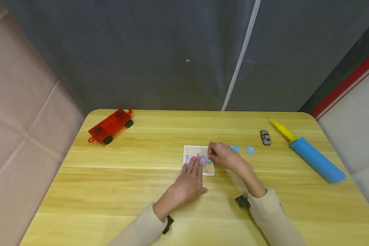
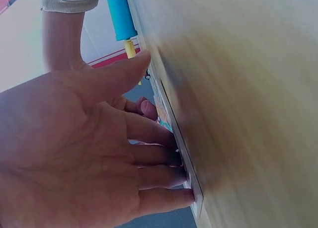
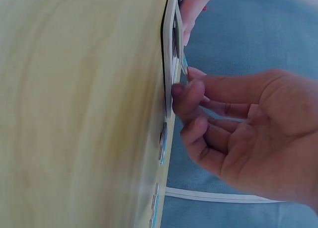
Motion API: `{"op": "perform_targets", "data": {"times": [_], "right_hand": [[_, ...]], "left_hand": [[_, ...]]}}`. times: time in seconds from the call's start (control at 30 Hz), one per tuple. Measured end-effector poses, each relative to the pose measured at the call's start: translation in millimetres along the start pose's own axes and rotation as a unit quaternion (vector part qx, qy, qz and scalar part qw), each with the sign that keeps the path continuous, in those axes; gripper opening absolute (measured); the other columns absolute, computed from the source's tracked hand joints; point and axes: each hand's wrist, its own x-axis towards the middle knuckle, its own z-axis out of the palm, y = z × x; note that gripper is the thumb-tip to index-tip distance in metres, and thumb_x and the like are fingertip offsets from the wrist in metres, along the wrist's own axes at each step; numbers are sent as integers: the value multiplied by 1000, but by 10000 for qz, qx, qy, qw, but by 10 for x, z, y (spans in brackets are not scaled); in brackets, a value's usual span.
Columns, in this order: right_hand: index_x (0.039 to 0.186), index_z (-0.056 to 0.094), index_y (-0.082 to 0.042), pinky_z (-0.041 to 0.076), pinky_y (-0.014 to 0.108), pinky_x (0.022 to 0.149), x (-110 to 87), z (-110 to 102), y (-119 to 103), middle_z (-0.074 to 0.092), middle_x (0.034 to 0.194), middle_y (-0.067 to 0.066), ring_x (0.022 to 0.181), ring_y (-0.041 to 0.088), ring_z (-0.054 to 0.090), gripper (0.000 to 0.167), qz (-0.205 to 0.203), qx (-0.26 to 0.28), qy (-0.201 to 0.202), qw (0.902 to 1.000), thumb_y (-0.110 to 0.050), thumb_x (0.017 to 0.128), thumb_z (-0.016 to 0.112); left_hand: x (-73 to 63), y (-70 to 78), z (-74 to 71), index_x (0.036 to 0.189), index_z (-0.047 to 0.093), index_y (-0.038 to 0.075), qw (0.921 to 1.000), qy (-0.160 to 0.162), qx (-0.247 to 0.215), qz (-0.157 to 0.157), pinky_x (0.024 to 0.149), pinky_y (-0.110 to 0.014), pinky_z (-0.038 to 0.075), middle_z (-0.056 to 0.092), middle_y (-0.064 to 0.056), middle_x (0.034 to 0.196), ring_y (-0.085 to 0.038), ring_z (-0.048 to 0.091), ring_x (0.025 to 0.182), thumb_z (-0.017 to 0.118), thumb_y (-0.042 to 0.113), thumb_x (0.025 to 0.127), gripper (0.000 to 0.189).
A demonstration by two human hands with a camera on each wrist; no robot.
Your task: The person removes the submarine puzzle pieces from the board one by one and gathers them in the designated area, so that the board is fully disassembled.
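A small jigsaw puzzle in a white frame (image 1: 187,149) lies on the table, its pink and blue picture partly covered by the hands. The left hand (image 1: 189,184) rests its straight fingertips on the puzzle; in the left wrist view those fingers (image 2: 159,177) reach over the frame's edge. At the puzzle's right side, the right hand (image 1: 227,158) pinches a thin puzzle piece (image 3: 184,66) between thumb and fingers, close over the board. Most of that piece is hidden. Two loose blue puzzle pieces (image 1: 250,150) lie right of the board, one partly behind the right hand.
A red toy wagon (image 1: 110,126) with black wheels stands at the table's back left. To the right are a small toy car (image 1: 265,137) and a blue tube toy with a yellow rod (image 1: 318,160). A grey curtain (image 1: 141,61) hangs behind the table.
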Motion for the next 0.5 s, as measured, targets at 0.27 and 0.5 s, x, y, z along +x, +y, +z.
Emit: {"op": "perform_targets", "data": {"times": [0.27,0.5], "right_hand": [[97,67,-3,49,27,70,25,19,-5,68,84,6,74,15,57,9,182,287,63,9994,2,104,70],[95,66,-2,47,27,68,19,28,3,67,82,5,72,15,54,11,147,286,146,9994,4,103,71]], "left_hand": [[28,-20,59,170,25,-10,10000,18,63,-4,135,-55,27,15,-26,182,-40,16,170,67,43,109,91],[145,-127,276,173,20,-4,9996,35,28,264,134,-60,25,6,-29,182,-43,8,171,64,47,110,92]]}}
